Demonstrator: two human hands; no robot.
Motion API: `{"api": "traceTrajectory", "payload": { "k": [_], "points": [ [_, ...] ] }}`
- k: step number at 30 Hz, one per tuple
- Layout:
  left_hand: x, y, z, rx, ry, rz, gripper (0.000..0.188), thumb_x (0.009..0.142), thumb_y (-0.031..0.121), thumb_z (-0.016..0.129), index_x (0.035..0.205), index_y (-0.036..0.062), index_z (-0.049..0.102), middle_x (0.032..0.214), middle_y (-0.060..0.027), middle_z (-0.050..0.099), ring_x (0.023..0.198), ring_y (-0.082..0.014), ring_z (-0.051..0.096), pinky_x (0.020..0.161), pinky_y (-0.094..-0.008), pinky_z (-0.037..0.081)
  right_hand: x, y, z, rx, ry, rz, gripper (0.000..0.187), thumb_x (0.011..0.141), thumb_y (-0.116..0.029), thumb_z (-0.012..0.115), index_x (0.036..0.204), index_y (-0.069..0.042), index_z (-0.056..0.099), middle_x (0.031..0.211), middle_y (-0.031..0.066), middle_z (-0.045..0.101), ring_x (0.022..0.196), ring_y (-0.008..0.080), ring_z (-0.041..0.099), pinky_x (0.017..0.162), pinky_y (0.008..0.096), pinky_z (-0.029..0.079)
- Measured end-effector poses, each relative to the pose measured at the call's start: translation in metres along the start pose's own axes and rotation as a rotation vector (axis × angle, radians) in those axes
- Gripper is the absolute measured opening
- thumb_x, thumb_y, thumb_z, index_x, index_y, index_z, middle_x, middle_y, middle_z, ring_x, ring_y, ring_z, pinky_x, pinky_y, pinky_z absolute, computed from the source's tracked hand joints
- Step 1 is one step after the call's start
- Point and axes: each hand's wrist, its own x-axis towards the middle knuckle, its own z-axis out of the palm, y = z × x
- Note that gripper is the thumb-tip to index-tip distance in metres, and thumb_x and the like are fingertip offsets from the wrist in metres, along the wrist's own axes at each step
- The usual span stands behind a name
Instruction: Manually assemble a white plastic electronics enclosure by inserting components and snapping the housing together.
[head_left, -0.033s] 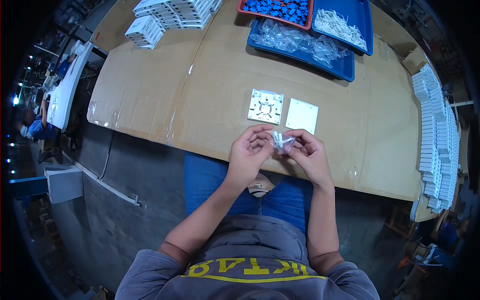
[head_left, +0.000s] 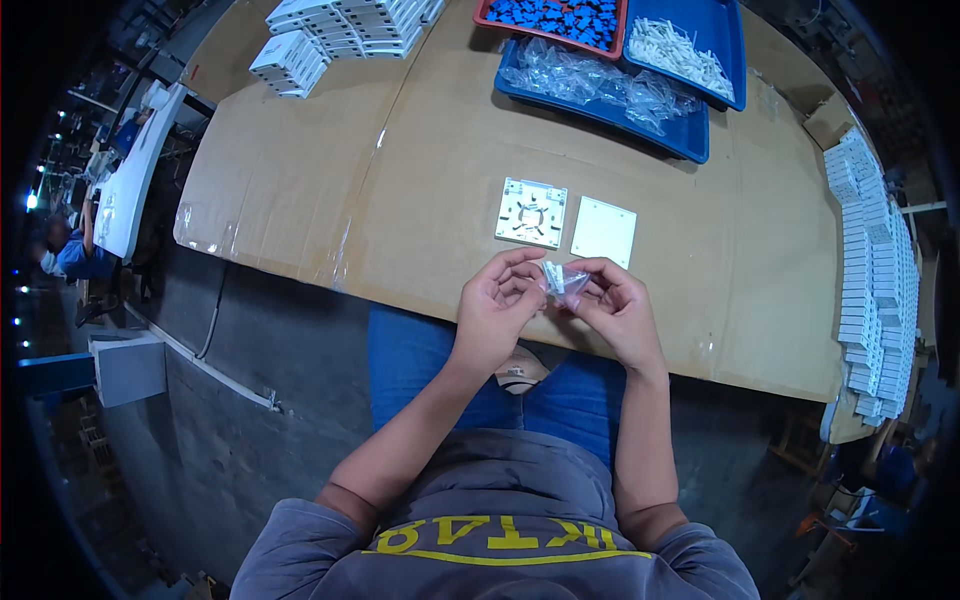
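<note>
Just above the table's near edge, my left hand [head_left: 503, 307] pinches one side of a small clear plastic bag [head_left: 572, 284]. Slim white pieces [head_left: 554, 275] show inside the bag, close to the left fingertips. At the bag's other side, my right hand [head_left: 622, 312] grips the clear film between thumb and fingers. Right beyond my hands lies a square white plastic box base [head_left: 531, 213], its inside facing up with dark slots around a round middle. Beside it, on the right, is a flat square white cover [head_left: 604, 232]. The fingers partly hide the bag.
Ahead, a blue tray [head_left: 607, 112] holds clear bags; behind it are a red tray [head_left: 549, 37] of blue pieces and a blue tray [head_left: 737, 60] of slim white pieces. White boxes [head_left: 345, 30] stand stacked far left, and more stacks [head_left: 868, 290] line the right edge of the cardboard-covered table [head_left: 290, 180].
</note>
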Motion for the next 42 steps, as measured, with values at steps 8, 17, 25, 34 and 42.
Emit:
{"api": "traceTrajectory", "payload": {
  "k": [8,17,25,34,42],
  "points": [
    [0.001,-0.004,-0.008,0.067,-0.087,-0.067,0.018,0.100,-0.002,0.064,0.119,-0.0027,0.063,0.098,-0.0047,0.069,0.081,-0.0052,0.064,0.075,-0.0202,0.051,0.003,0.006,0.010,-0.051,0.057,-0.001,0.027,0.094,0.008,0.067,0.120,0.004,0.060,0.099,0.0071,0.068,0.084,0.0102,0.068,0.072,0.0245,0.057],
    [0.001,0.002,-0.007,0.137,-0.134,-0.035,0.025,0.101,0.000,0.066,0.125,-0.0043,0.059,0.110,-0.0079,0.067,0.100,-0.0090,0.066,0.088,-0.0232,0.055,0.005,0.005,0.020,-0.048,0.127,0.036,0.028,0.096,0.005,0.067,0.123,0.002,0.059,0.095,0.0067,0.069,0.075,0.0089,0.065,0.066,0.0239,0.056],
    [0.007,0.003,-0.016,0.024,-0.076,0.001,0.031,0.099,-0.005,0.065,0.129,-0.0023,0.057,0.116,-0.0090,0.063,0.106,-0.0121,0.065,0.094,-0.0260,0.054,0.006,0.003,0.014,0.095,0.081,0.073,0.034,0.100,0.002,0.065,0.134,0.004,0.059,0.097,0.0081,0.070,0.084,0.0123,0.070,0.076,0.0259,0.060],
    [0.006,0.007,-0.011,0.029,-0.068,-0.030,0.033,0.100,-0.002,0.066,0.131,-0.0021,0.057,0.115,-0.0080,0.064,0.106,-0.0112,0.064,0.092,-0.0259,0.054,0.006,0.005,0.017,0.081,0.117,0.019,0.035,0.100,0.003,0.066,0.134,0.005,0.062,0.094,0.0099,0.071,0.089,0.0156,0.073,0.078,0.0262,0.062],
    [0.009,0.004,-0.020,0.105,-0.140,-0.048,0.028,0.101,0.003,0.067,0.129,-0.0022,0.065,0.106,-0.0044,0.071,0.096,-0.0083,0.065,0.086,-0.0237,0.053,0.008,0.010,0.009,0.118,0.204,0.023,0.034,0.099,0.002,0.068,0.132,0.005,0.062,0.096,0.0100,0.073,0.083,0.0154,0.073,0.075,0.0279,0.064]
  ]
}}
